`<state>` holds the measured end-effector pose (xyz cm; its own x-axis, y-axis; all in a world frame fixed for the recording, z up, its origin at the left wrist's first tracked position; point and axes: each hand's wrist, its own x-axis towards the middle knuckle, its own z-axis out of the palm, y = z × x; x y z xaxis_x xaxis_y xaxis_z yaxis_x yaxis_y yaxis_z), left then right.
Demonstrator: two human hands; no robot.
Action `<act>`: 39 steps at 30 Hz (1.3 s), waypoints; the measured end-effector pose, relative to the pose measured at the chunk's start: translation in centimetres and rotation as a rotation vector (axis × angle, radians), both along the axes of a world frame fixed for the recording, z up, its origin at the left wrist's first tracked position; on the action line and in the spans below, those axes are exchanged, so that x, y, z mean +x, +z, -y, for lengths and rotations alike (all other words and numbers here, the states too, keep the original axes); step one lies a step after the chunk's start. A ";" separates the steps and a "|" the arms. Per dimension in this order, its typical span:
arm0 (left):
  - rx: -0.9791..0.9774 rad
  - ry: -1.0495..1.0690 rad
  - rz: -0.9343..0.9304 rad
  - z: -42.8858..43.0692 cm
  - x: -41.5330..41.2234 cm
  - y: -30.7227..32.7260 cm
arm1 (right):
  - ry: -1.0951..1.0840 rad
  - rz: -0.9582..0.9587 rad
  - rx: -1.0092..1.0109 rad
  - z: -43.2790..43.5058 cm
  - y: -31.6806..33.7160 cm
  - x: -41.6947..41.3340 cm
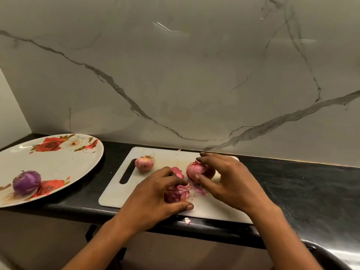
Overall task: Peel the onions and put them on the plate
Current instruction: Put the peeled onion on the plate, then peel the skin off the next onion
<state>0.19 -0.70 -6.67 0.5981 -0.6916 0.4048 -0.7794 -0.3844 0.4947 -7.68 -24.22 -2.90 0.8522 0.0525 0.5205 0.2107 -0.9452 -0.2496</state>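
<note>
Held onion: the onion (pixel 197 169) sits on the board (pixel 169 154), centre of the frame and a little right, part of its skin still on.
Right hand: the right hand (pixel 229 180) grips it from the right, forefinger over the top and thumb against the near side, other fingers spread behind.
Left hand: the left hand (pixel 155 195) lies just left and nearer, fingers bent over the loose skins (pixel 178 193) with the thumb under them, cupped round the heap.
Key relation: the onion lies up and right of the left fingers, almost touching. A flap of skin trails from it down-left toward them, so the left hand looks best placed to pull while the right steadies. Which way its stem-to-root axis points, I can't tell.
Waiting: a second onion (pixel 144 163), unpeeled, stands by the board's handle slot, apart from both hands.
Plate: the plate (pixel 58 162), far left, holds one peeled onion (pixel 26 182) near its front edge.
Progress: I'd judge one done, one under way, one untouched.
</note>
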 end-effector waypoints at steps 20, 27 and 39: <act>0.103 -0.196 -0.043 2.3 5.4 4.4 | 0.193 -0.383 0.433 7.2 1.9 9.0; 0.137 -0.318 -0.263 -1.6 1.9 3.3 | 0.194 -0.341 0.505 7.7 0.8 8.7; 0.164 -0.248 -0.313 -1.1 3.0 2.3 | 0.217 -0.353 0.498 7.5 0.7 8.4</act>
